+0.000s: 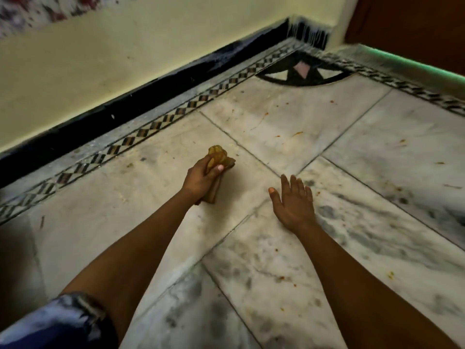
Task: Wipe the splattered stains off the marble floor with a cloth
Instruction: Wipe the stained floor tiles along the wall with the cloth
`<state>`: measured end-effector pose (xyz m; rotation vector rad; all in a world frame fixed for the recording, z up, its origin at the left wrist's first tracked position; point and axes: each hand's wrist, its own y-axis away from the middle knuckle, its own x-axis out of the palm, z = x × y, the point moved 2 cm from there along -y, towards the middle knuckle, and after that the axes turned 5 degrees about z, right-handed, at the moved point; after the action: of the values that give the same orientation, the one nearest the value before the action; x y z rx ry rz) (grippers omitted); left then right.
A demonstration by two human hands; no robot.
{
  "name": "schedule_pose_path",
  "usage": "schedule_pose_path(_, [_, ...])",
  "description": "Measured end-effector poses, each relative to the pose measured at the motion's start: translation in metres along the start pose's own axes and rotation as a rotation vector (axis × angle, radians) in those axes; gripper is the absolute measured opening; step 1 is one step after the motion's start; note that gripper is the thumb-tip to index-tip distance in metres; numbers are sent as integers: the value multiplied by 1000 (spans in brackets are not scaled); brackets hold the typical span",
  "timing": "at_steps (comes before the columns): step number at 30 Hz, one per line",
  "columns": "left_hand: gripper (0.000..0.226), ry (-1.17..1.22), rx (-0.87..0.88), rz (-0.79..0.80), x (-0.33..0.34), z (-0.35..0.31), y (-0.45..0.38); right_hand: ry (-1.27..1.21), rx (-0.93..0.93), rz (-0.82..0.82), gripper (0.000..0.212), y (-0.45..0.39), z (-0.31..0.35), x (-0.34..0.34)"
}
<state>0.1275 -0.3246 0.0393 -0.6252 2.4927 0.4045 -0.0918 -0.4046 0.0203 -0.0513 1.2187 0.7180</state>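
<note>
My left hand (201, 181) grips a bunched yellow-brown cloth (219, 155), whose crumpled top sticks out above my fingers, over the white marble floor (276, 260). To its right, my right hand (293, 204) lies flat with straight fingers spread on the marble. Small orange-brown splatter stains (297, 134) dot the tiles beyond my hands. More stains (401, 142) speckle the tile at the right.
A black skirting (151, 96) and cream wall run along the left. A checkered inlay border (156, 125) edges the floor, with a black triangular motif (303, 70) at the far corner. A brown door (407, 26) stands at the top right.
</note>
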Motion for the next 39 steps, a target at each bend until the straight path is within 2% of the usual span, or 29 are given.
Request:
schedule_pose_path(3, [49,-214,62,147,8,-32,-11,6,-12,-6,61,8,-18,-17])
schedule_pose_path(6, [60,-438,145,323,11,-53,-14,73,-26,-8,62,6,-31,-33])
schedule_pose_path(8, [58,-572,191,376,14,-54,-19,87,-4,-26,62,-4,-34,-38])
schedule_pose_path(10, [56,-604,200,319,15,-51,-29,64,17,-37,63,-18,-32,-35])
schedule_pose_path(17, [45,-404,112,-133,21,-16,-97,99,-16,-63,68,-69,-29,6])
schedule_pose_path(21, [51,-493,78,-304,19,0,-156,135,48,-123,82,-108,-38,10])
schedule_pose_path(23, [55,-525,58,-236,24,11,-185,133,88,-187,82,-132,-43,8])
schedule_pose_path(27, [58,-678,-30,65,59,26,-220,137,171,-264,75,-173,-50,7])
schedule_pose_path(35, [65,-718,-159,41,64,18,-274,138,239,-383,78,-203,-54,15])
schedule_pose_path(37, [66,-767,-67,64,74,18,-260,145,240,-390,77,-202,-54,14])
schedule_pose_path(39, [64,-831,119,94,76,27,-236,148,235,-399,77,-202,-53,14])
